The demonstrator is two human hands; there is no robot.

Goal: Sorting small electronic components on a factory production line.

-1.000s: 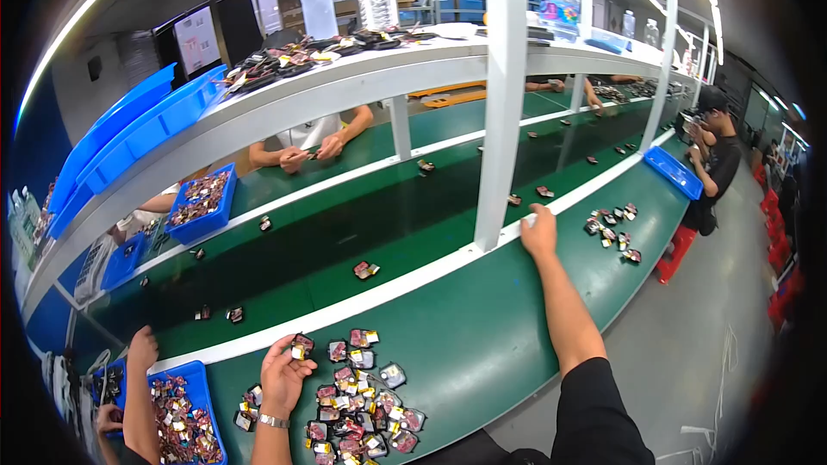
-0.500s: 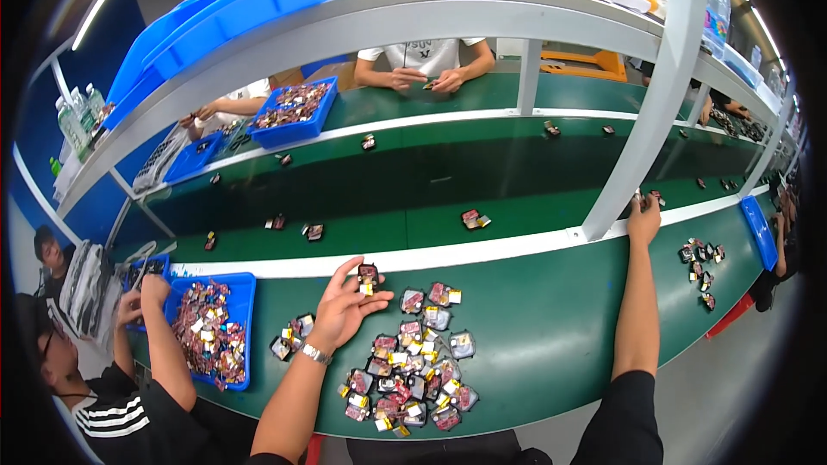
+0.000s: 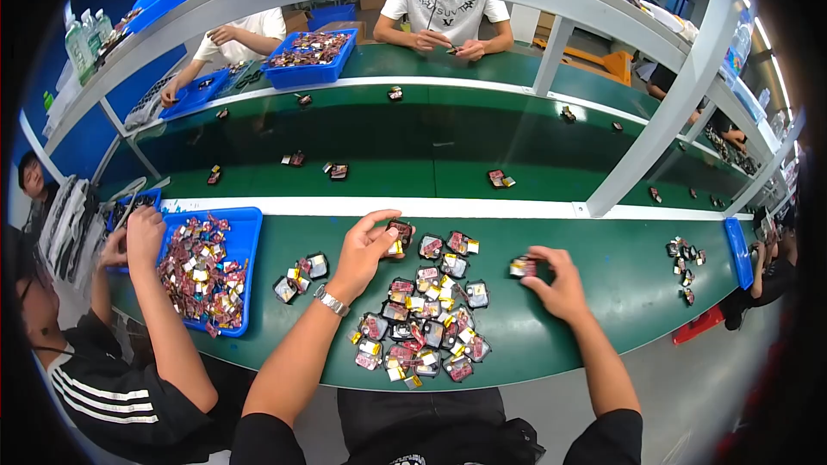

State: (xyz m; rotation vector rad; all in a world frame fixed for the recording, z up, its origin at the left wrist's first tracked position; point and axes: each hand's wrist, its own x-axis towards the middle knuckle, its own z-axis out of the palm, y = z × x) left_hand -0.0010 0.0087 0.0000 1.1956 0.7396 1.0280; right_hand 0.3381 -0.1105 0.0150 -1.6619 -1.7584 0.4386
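My left hand (image 3: 366, 254), with a metal watch on its wrist, grips a small electronic module (image 3: 399, 238) with a black casing, a red circuit board and a yellow-and-white battery. Thumb and fingers of my right hand (image 3: 558, 284) close on a second small module (image 3: 522, 267) at or just above the green bench; contact with the surface is hard to tell. Between and below my hands lies a loose pile of similar modules (image 3: 428, 314), their boards and batteries facing up. A smaller cluster of modules (image 3: 301, 277) sits left of my left forearm.
Beyond a white rail (image 3: 362, 207) runs a dark green conveyor belt (image 3: 388, 142) carrying scattered modules. A blue bin (image 3: 255, 271) full of parts stands left, beside a co-worker's arms (image 3: 159, 293). A grey post (image 3: 659, 112) rises at right. More modules (image 3: 685, 263) lie far right.
My right hand has come back from the belt by the post to the bench's middle, bringing a module. My left hand still holds its module. The view has tilted downward.
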